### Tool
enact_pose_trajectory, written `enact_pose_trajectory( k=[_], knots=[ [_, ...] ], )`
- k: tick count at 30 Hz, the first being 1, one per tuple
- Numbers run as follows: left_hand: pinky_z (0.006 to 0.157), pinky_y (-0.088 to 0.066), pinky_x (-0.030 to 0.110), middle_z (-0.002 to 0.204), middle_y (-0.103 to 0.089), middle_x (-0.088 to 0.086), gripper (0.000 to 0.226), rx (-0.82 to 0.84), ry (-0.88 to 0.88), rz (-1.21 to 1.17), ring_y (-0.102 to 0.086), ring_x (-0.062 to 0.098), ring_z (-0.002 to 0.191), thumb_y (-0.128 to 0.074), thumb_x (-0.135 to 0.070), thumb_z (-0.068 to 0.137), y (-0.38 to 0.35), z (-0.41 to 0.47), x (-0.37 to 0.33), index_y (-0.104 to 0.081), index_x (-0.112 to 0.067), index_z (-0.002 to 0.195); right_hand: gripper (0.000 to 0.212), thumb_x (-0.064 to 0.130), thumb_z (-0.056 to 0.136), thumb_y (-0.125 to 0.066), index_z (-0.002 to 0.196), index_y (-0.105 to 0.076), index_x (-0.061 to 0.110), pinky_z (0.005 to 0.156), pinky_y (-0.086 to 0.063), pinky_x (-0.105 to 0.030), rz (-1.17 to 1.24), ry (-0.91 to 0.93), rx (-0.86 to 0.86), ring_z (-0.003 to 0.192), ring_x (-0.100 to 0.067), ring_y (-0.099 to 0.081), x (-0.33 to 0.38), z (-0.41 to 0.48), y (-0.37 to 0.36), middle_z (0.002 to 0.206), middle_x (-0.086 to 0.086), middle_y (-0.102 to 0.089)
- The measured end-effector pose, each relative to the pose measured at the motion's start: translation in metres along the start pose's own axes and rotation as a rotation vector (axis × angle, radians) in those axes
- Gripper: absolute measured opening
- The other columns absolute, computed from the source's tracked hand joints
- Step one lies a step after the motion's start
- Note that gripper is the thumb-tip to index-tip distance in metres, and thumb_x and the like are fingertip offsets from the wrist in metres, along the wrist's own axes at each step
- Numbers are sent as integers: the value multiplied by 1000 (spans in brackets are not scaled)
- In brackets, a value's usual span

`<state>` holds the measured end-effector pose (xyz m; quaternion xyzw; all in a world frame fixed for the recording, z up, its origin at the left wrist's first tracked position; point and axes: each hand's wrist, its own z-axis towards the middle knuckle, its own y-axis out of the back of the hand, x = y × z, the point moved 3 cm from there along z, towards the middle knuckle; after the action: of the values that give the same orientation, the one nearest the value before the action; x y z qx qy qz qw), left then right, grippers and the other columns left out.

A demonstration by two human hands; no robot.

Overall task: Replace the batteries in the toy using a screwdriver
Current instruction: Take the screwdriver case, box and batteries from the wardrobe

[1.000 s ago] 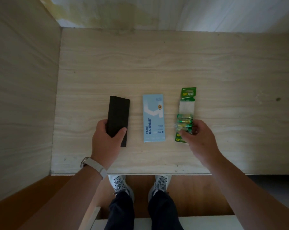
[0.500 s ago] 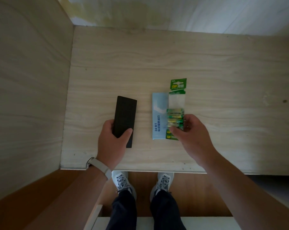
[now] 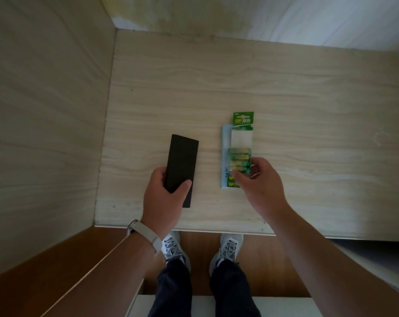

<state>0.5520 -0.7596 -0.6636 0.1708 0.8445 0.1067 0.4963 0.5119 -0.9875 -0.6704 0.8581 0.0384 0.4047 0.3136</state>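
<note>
Two hands over a pale wood-grain desk (image 3: pixel 285 99), left hand (image 3: pixel 164 197) gripping the near end of a flat black rectangular toy (image 3: pixel 182 161) left of centre, right hand (image 3: pixel 260 181) pinching a green card pack of batteries (image 3: pixel 241 143) overlapping a pale blue flat box (image 3: pixel 225 138) to the right

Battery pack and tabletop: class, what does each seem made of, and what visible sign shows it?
Battery pack: probably green printed card with a clear plastic blister; the batteries show through it. Tabletop: pale wood or wood-look laminate, matte; grain lines are visible.
</note>
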Motion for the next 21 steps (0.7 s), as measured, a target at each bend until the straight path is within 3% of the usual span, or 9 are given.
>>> enact_pose_trajectory(
  k=[5, 9, 11, 13, 16, 21],
  knots=[
    [53, -48, 7, 95, -65, -6, 34, 29, -3, 10, -64, -11, 74, -77, -16, 87, -2, -7, 5, -53, -26, 109, 45, 46, 76, -78, 114, -60, 29, 57, -38, -21, -19, -14, -53, 78, -10, -60, -9, 1, 2, 92, 2, -61],
    [53, -49, 8, 97, -65, -5, 34, 52, 11, 6, -64, -9, 76, -76, -17, 87, -3, -9, 7, -53, -26, 110, 53, 52, 72, -77, 115, -57, 28, 61, -41, -19, -84, -19, -41, 85, -5, -58, -8, 0, 0, 100, 6, -57],
    [53, -49, 7, 96, -64, -7, 34, 52, 9, 11, -64, -11, 75, -76, -16, 87, -4, -10, 6, -52, -29, 108, 53, 57, 67, -76, 107, -60, 27, 70, -53, -29, -100, -31, 4, 93, -11, -61, -7, -1, -6, 104, 4, -61],
    [53, -47, 5, 93, -64, -8, 34, 32, 3, 15, -63, -13, 74, -77, -16, 87, -4, -11, 5, -52, -32, 104, 63, 61, 64, -74, 113, -59, 25, 82, -52, -35, -162, -50, -10, 102, -13, -54, -6, -5, -10, 109, 2, -56],
    [52, -47, 5, 92, -64, -9, 33, 23, 0, 19, -62, -15, 74, -77, -16, 87, -4, -11, 4, -52, -30, 105, 72, 58, 65, -75, 120, -52, 19, 82, -42, -34, -249, -60, -100, 107, -20, -46, 0, -12, -19, 111, 1, -45],
    [53, -48, 6, 92, -64, -9, 36, 1, -1, 26, -62, -14, 73, -77, -18, 87, -4, -9, 4, -49, -41, 94, 76, 51, 68, -75, 126, -44, 15, 90, -47, -43, -249, -117, -157, 111, -24, -44, 7, -17, -29, 119, -2, -42]
  ],
)
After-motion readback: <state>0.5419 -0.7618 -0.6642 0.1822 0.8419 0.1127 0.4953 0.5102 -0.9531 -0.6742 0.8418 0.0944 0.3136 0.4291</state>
